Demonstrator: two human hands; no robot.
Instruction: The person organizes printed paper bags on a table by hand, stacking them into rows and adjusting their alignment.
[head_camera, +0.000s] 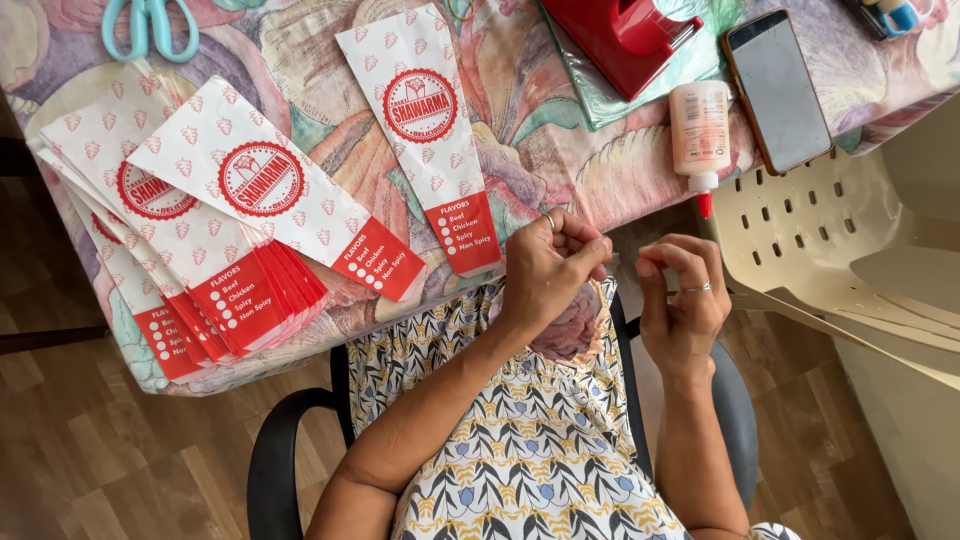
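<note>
My left hand (552, 265) and my right hand (684, 300) hover close together just below the table's front edge, above my lap. The left hand's fingers are pinched shut, with a ring on one finger. On my right hand the fingers curl in with thumb and fingertips touching, also ringed. I see nothing held in either hand. Nearest them is a single white paper bag (425, 130) with a red round emblem, lying on the table beside the left hand. A white glue bottle (698, 128) with a red tip lies above the right hand.
A fanned stack of similar bags (180, 240) fills the table's left. Light blue scissors (150, 25), a red tape dispenser (625, 35) and a phone (778, 88) lie further back on the flowered tablecloth (530, 150). A cream plastic chair (810, 240) stands at right.
</note>
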